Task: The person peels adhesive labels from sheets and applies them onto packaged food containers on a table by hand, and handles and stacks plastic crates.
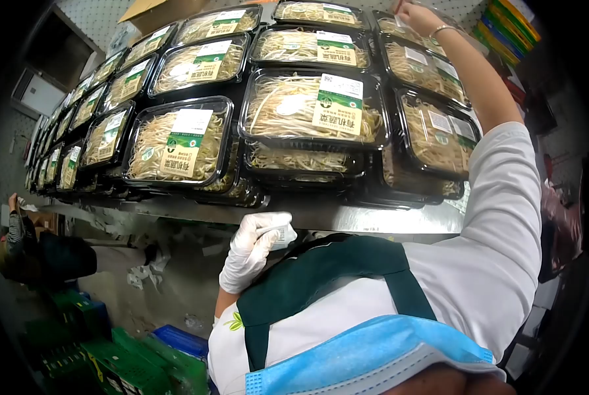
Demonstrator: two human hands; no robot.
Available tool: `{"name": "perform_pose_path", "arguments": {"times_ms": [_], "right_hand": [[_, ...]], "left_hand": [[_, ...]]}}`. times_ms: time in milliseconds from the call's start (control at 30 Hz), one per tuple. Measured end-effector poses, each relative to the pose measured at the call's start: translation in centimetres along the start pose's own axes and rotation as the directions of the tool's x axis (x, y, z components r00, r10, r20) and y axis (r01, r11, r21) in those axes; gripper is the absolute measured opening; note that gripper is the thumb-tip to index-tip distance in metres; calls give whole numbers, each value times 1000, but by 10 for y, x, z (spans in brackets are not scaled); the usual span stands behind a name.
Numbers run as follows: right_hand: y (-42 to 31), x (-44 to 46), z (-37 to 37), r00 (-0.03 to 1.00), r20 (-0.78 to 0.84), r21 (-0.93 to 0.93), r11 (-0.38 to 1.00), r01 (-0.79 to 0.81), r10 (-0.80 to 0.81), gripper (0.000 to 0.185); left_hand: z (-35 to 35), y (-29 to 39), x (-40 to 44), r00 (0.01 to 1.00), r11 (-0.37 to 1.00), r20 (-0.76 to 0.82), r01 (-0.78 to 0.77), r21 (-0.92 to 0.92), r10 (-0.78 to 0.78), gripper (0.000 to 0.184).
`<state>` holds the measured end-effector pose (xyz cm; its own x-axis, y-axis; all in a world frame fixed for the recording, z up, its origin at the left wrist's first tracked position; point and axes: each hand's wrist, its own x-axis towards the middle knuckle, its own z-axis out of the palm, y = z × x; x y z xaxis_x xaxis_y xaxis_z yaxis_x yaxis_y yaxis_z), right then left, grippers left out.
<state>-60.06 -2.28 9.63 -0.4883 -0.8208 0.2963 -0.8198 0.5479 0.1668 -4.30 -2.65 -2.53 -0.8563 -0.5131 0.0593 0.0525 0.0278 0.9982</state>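
My left hand (pixel 250 249), in a white glove, is closed around a small white wad with fine print, perhaps labels (pixel 282 236), in front of my apron. My right hand (pixel 418 18), bare and with a bracelet at the wrist, reaches to the far right stack. Its fingers are bent together over a tray of bean sprouts (pixel 394 26); what they pinch, if anything, is too small to make out. Nearest my left hand, a lidded black tray of bean sprouts (pixel 278 108) with a green and cream label and a white sticker tops a stack.
Rows of similar packs (pixel 176 141) cover the metal table (pixel 373 220), stacked up to its front edge. An open cardboard box (pixel 156 14) is at the back. Green crates (pixel 136 362) stand on the floor at lower left. Another person (pixel 37 253) is at far left.
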Motion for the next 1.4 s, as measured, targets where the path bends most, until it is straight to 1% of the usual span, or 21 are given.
{"name": "perform_pose_path", "arguments": {"times_ms": [100, 167, 200, 233, 267, 300, 367, 433, 467, 500, 533, 600, 700, 733, 833, 1000, 1100, 1133, 1200, 1333, 1400], "right_hand": [[9, -1, 20, 985, 151, -64, 993, 97, -86, 33], [2, -18, 4, 979, 110, -77, 984, -162, 170, 33], [41, -4, 38, 994, 40, -200, 974, 110, -104, 34], [53, -1, 43, 994, 42, -201, 973, 110, -104, 34], [57, 0, 45, 996, 64, -155, 987, -48, 58, 33], [59, 4, 46, 973, 91, -112, 973, -201, 211, 33], [58, 23, 36, 986, 55, -44, 986, -158, 160, 31], [-109, -82, -94, 999, -45, 481, 876, 8, 16, 28], [-108, -78, -73, 917, -19, 746, 605, 279, -399, 30], [-174, -134, -110, 889, 58, 882, 441, 167, -453, 35], [-214, -179, -139, 795, -98, 691, 534, 487, -598, 41], [-266, -233, -145, 719, -137, 859, 280, 429, -681, 41], [-287, -241, -138, 686, -371, 722, 270, 637, -626, 15], [-287, -237, -141, 780, -324, 781, 314, 540, -535, 8], [-283, -223, -141, 863, 37, 888, 413, 203, -503, 27], [-326, -258, -130, 791, -145, 903, 248, 352, -595, 9], [-300, -214, -146, 843, -270, 657, 552, 514, -465, 8], [-274, -173, -135, 860, -231, 705, 531, 470, -454, 16], [-260, -138, -137, 973, 66, 509, 846, 159, -222, 31], [-261, -126, -84, 932, 53, 129, 928, 349, -358, 25], [-262, -132, -96, 972, 121, 94, 977, 191, -201, 25]], "left_hand": [[-4, -1, 4, 999, 999, -8, -47, 18, 47, 19], [-1, 2, 5, 998, 995, -38, -62, -76, 59, 17], [-2, -3, 3, 997, 987, -72, -49, -153, 38, 20], [-2, -7, 0, 994, 972, -105, -42, -231, 18, 24], [-2, -5, 1, 988, 950, -94, 89, -300, -122, 28], [1, 3, 7, 993, 996, -110, -55, -64, 48, 28], [14, 13, 15, 949, 988, -314, -37, -152, -13, 23], [8, 23, 18, 972, 977, -232, -11, -214, -40, 20], [10, 37, 18, 969, 957, -225, 31, -289, -100, 16], [6, 29, 16, 970, 940, -240, -58, -336, -26, 10], [2, 20, 15, 955, 943, -279, -184, -277, 104, 10], [3, 21, 18, 845, 895, -395, -433, -110, 360, 16], [-8, 32, 3, 878, 851, -195, -474, -226, 437, 13], [-7, 46, -4, 944, 919, -156, -320, -229, 289, 20], [-20, 39, -5, 905, 864, -169, -424, -273, 390, 36], [-32, 39, -12, 859, 829, -175, -510, -228, 481, 60], [-35, 34, -22, 966, 939, -63, -260, -226, 253, 36], [-35, 26, -21, 956, 929, -72, -293, -224, 284, 32], [-37, 21, -21, 946, 920, -79, -323, -220, 313, 29], [-52, 13, -27, 965, 951, 18, -253, -176, 260, 21], [-59, 8, -27, 953, 925, 41, -280, -257, 300, 20]]}}
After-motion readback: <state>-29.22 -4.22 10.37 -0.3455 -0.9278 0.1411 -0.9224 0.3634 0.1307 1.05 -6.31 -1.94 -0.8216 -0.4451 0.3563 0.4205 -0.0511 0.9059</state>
